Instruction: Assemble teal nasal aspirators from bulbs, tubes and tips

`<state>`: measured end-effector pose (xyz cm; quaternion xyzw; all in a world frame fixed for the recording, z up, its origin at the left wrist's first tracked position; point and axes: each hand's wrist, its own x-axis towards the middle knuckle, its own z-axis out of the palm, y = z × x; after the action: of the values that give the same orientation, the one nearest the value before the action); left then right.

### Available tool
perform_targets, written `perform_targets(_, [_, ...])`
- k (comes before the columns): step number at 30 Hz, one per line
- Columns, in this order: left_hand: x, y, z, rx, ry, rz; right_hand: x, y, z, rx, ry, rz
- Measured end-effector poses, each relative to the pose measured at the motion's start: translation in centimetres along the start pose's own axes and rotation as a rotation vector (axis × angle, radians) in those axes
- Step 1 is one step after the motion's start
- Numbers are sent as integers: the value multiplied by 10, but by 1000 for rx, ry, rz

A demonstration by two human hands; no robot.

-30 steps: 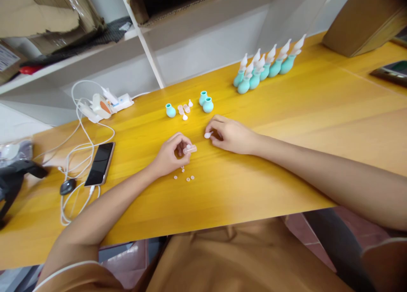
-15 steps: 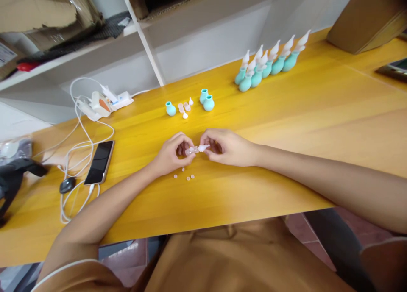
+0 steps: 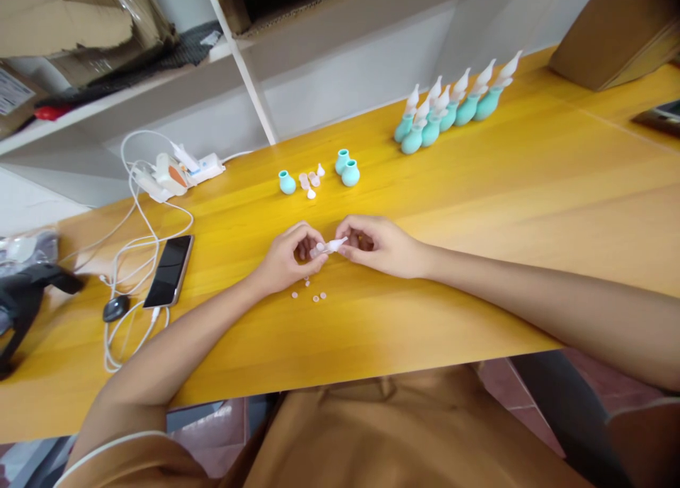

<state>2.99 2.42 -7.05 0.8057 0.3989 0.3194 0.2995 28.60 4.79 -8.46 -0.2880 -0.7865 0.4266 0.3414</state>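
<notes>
The left hand pinches a clear tube; a white nozzle meets the tube's right end. The right hand curls around the nozzle's tip, pinch unclear. Small discs lie in front of the tube, teal bulbs behind it.

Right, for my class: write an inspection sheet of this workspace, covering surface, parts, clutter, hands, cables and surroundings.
Surface: wood-look table.
Parts: white tip against pinkish piece; open teal bulbs, loose pink pieces, spare tips, small discs; tipped bulbs at back right.
Clutter: phone, black mouse-shaped object.
Hands: left hand grips the pinkish piece; right hand has its fingers at the white tip's narrow end, contact unclear.
Cables: white cables looped beside the phone; power strip with plugs.
Surroundings: shelves with cardboard behind; brown box at right.
</notes>
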Motion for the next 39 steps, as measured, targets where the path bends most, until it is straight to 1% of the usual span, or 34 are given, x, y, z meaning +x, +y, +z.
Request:
perform_targets(4, [-1,0,0,-17,9,-23,1,1,0,-10,0,11])
perform_targets(10, [-2,-3,2,-48,24,-57,-1,0,0,-146,-40,-115])
perform_targets(12, [-3,-4,3,-56,27,-66,-2,0,0,-175,-51,-136])
perform_targets(21, [-5,-4,2,-88,24,-82,-6,-1,1,-227,-66,-157])
perform_targets(26, [-6,-6,2,-170,-9,-117,-8,-3,1,-217,-84,-180])
perform_targets(31, [-7,-7,1,-261,-49,-112,-10,-3,1,-195,-109,-215])
perform_targets(35, [-9,-4,0,-314,-119,-165,-10,0,3,-213,-123,-282])
perform_targets(37, [-10,-3,1,-297,-116,-167,-11,0,4,-224,-119,-290])
perform_targets(39, [-10,-2,1,-257,-86,-157,-11,1,4,-225,-104,-281])
